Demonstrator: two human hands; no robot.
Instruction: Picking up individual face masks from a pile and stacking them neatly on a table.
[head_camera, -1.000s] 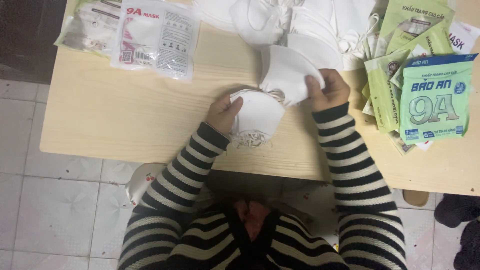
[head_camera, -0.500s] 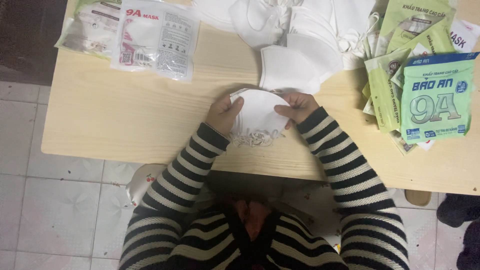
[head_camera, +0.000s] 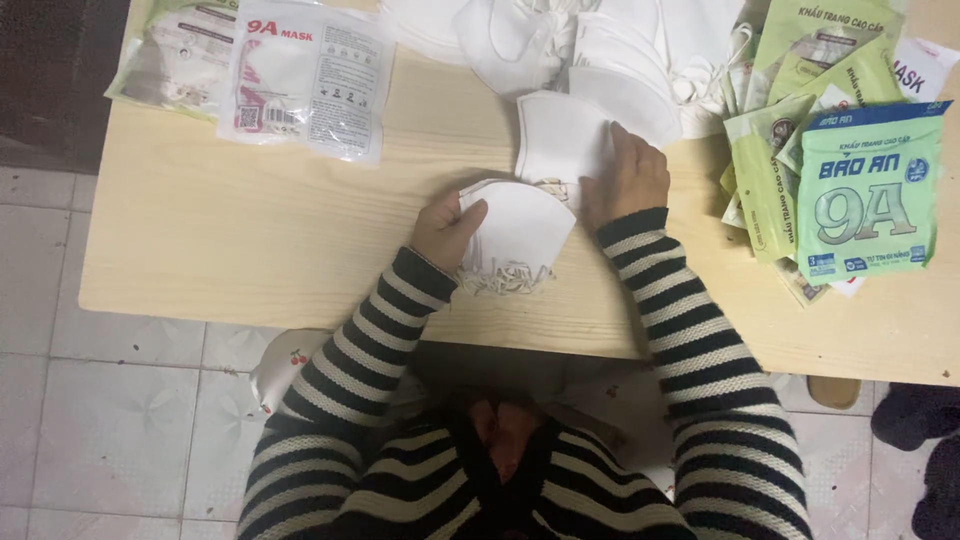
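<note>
Head view, left to right: sealed clear mask packets (head_camera: 305, 75) lie at the counter (head_camera: 230, 250) far edge; the left hand (head_camera: 445, 228) pinches a stack of folded white masks (head_camera: 515, 235) near the front edge, keeping it squared. The right hand (head_camera: 625, 178) rests flat, uncurled, on a single white mask (head_camera: 560, 140) drawn from the loose pile (head_camera: 560, 40), with green pouches (head_camera: 865, 205) waiting at right.

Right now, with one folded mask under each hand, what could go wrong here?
The left hand pins a stack of folded white masks near the table edge; a nudge might slide them onto the floor. The right hand rests on another mask beside the loose mask pile, so ear loops could tangle.
</note>
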